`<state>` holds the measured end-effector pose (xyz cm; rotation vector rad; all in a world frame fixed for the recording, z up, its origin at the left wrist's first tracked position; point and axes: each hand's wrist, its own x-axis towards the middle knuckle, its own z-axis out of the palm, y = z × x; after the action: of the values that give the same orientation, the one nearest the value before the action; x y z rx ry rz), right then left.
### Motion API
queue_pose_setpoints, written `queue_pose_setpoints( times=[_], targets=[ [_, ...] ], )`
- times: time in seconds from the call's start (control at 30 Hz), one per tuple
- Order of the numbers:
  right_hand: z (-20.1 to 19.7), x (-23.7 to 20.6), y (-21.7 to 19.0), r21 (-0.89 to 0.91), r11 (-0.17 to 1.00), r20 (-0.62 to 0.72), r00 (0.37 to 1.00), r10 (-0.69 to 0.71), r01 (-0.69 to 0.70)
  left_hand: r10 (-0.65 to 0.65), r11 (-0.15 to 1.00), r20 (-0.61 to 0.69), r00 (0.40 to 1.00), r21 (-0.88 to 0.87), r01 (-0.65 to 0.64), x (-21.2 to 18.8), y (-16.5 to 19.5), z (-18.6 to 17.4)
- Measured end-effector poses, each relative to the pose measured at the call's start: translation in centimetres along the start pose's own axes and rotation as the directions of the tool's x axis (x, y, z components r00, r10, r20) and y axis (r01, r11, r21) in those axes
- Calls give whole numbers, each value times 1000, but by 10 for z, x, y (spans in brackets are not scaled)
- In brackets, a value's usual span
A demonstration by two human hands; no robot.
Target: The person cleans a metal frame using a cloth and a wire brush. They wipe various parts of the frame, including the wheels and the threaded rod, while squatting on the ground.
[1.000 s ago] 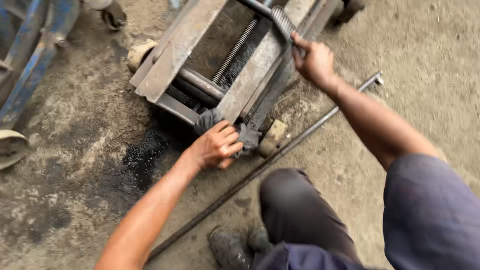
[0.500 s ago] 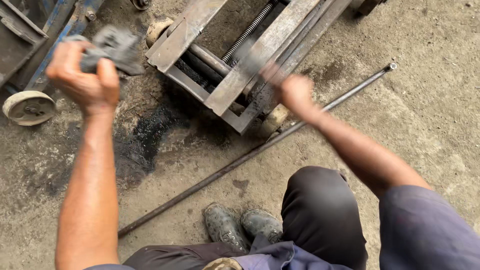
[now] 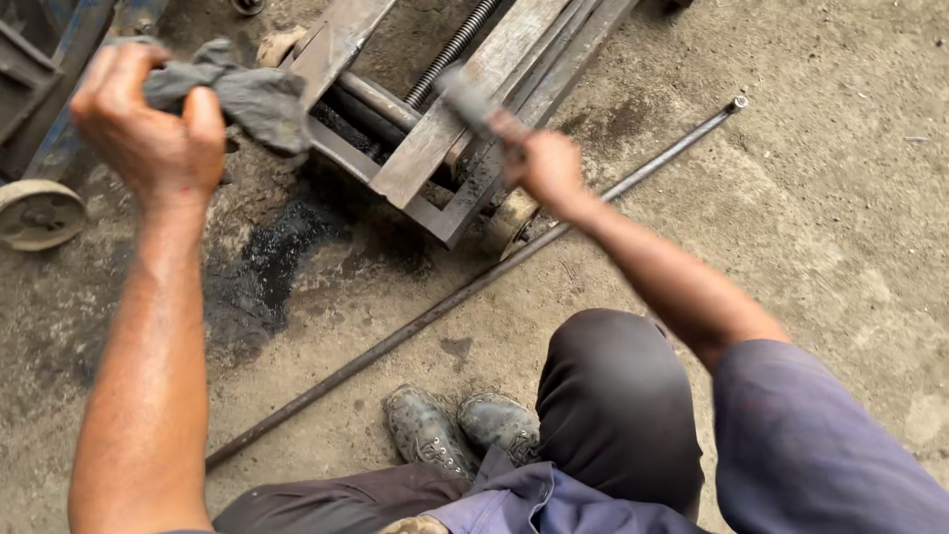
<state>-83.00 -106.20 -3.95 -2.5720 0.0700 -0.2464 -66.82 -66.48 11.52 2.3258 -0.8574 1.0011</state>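
Above the oily floor, we clutch a grey rag in our left hand, our right hand closed on a blurred tool over the still-grimy steel frame.

There is just one camera. It sits on the person's head and looks almost straight down at the dirt floor. It is close, about an arm away. The knees and shoes fill 6 o'clock. The metal frame sits at 12 o'clock. No other view shares this scene.
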Motion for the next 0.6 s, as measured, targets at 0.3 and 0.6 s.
queue_pose_setpoints(
  times=[0.3,0.6],
  targets=[
    [-61,-92,6,-30,998,140,988,-58,63,3,999,286,958,-37,7,-32,58,93],
    [27,-70,-54,-149,950,376,904,-201,274,4,994,608,794,-90,64,-73,103,151]
  ],
)
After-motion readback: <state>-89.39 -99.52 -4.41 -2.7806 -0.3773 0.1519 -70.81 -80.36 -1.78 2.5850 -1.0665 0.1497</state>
